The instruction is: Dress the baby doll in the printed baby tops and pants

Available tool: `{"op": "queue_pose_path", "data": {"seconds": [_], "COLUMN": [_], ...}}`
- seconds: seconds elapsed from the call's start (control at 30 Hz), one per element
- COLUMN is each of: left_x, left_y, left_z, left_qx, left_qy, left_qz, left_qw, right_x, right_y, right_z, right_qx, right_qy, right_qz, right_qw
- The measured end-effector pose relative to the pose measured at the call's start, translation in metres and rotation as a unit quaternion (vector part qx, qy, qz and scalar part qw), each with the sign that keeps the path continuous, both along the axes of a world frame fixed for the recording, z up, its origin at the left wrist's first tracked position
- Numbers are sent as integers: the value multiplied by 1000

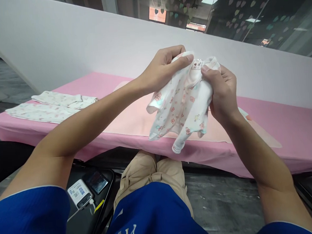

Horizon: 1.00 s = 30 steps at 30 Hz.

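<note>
Laid-out clothes (40, 113): white, printed, flat on the pink-covered table (297, 123), well left of both hands.
Power bank (80, 193): white, cable plugged in, on a black chair (80, 225) below and left of the hands.
Peach mat (130, 118): spread on the table, beneath the hands.
Left hand (166, 65): pinching one side of the shirt's neckline.
Small shirt (179, 98): white, printed, hanging between the hands, neck label showing.
Right hand (224, 89): gripping the neckline's other side, thumb in front.
</note>
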<state>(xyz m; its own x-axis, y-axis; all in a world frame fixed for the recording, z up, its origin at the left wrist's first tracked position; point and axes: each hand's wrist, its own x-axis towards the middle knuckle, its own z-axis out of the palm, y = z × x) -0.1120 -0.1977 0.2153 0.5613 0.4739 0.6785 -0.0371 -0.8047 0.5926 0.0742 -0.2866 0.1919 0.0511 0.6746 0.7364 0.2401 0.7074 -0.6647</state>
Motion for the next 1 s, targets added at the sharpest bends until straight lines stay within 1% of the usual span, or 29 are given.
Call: {"op": "queue_pose_path", "data": {"seconds": [0.17,0.27,0.33,0.43,0.5,0.6,0.63,0.7,0.77,0.8,0.87,0.93,1.0], "left_x": [6,6,4,2,3,5,5,7,8,9,11,10,4], "left_y": [-24,-34,-36,-32,-28,-21,-20,-19,-18,-18,-16,-13,-7], "left_z": [6,11,14,18,18,16,15,13,12,12,14,18,20], "left_qx": [-17,-27,-28,-6,16,34,34,31,28,28,29,29,19], "left_qy": [-16,-19,2,25,28,27,27,32,43,50,72,96,115], "left_qz": [-56,-83,-69,-24,-14,-26,-35,-55,-75,-84,-104,-119,-113], "left_qw": [998,996,997,999,999,999,998,998,996,995,992,988,987], "right_x": [-10,-10,-9,-6,-3,6,9,16,19,19,17,10,2], "right_y": [-10,-17,-21,-23,-21,-11,-6,5,17,22,31,38,43], "right_z": [4,9,12,11,4,-14,-20,-32,-39,-41,-44,-49,-58], "right_qx": [5,-19,-32,-46,-68,-89,-84,-47,-16,-22,-87,-168,-222], "right_qy": [-37,-54,-74,-88,-69,-48,-53,-73,-95,-108,-138,-151,-143], "right_qz": [40,67,77,81,70,46,36,11,-2,8,68,150,213], "right_qw": [998,996,994,992,993,994,994,996,995,994,984,962,941]}}
